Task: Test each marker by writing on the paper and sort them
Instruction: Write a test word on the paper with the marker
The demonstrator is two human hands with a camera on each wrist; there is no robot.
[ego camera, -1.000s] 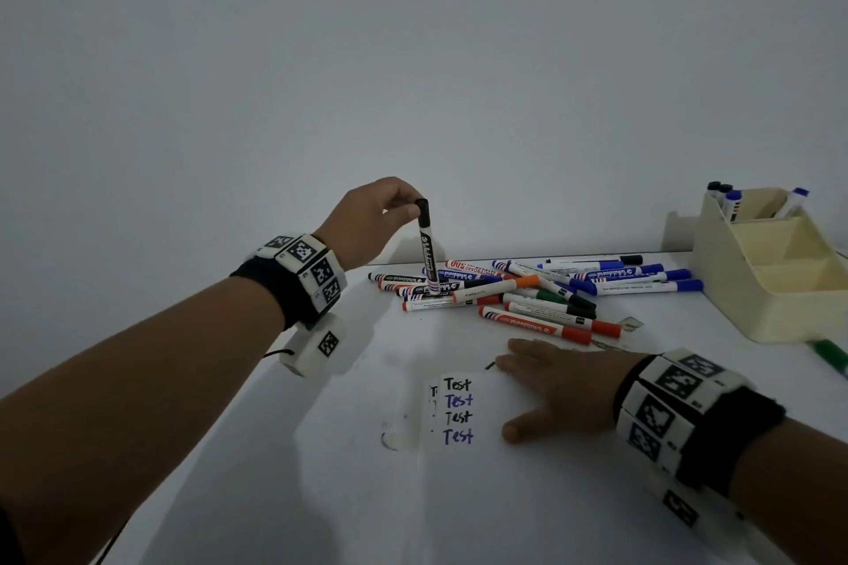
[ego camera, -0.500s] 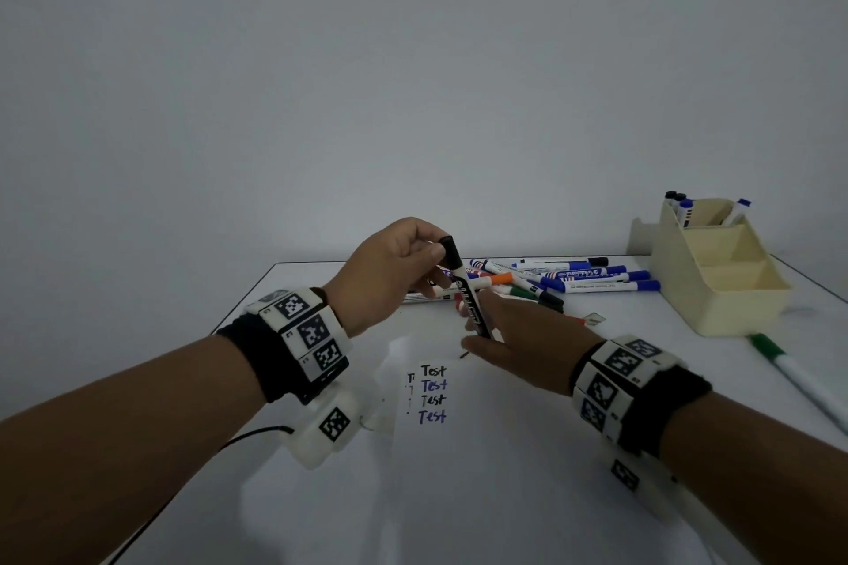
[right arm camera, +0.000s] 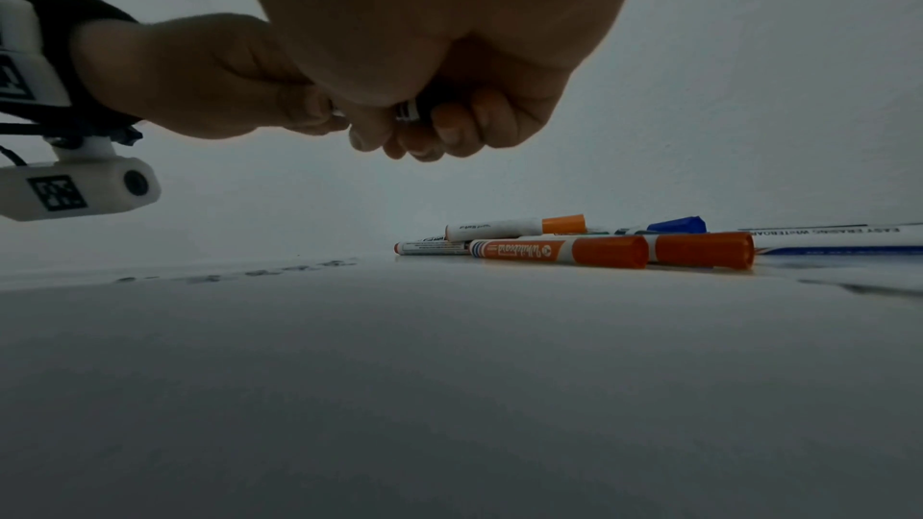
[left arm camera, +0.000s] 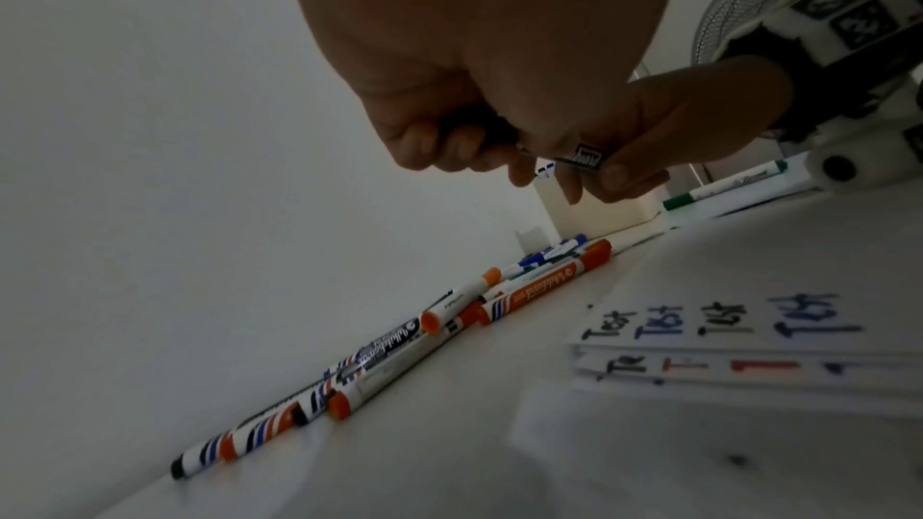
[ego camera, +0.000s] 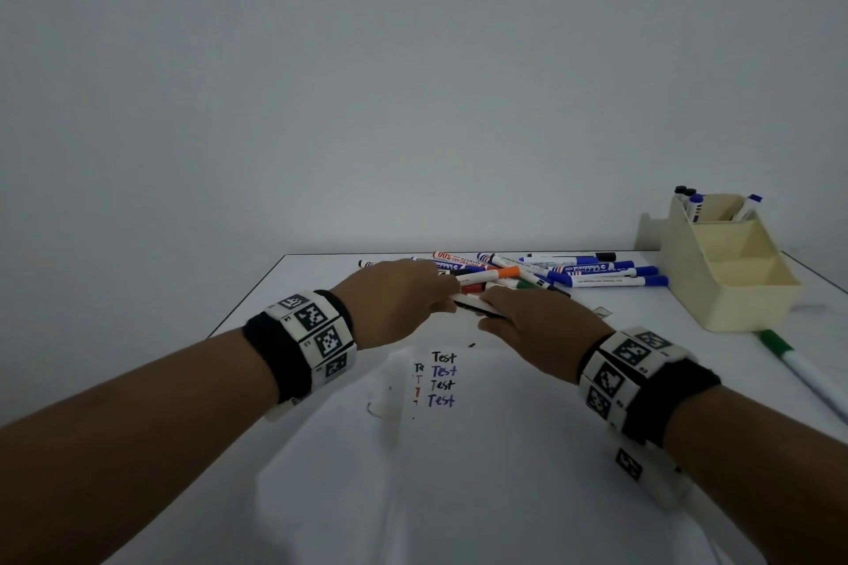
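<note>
Above the paper [ego camera: 459,450], both hands' fingers grip a black marker [ego camera: 477,306], its cap end seemingly hidden.

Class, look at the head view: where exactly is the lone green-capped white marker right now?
The green-capped white marker lies alone on the white table at the far right, just in front of the cream plastic organiser, apart from the marker pile.

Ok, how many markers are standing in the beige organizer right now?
4 show, all in the beige organizer's back compartment: a black-capped marker, a second black-capped marker and a blue-capped marker at its left corner, a second blue-capped marker at its right. Others may be hidden inside.
</note>
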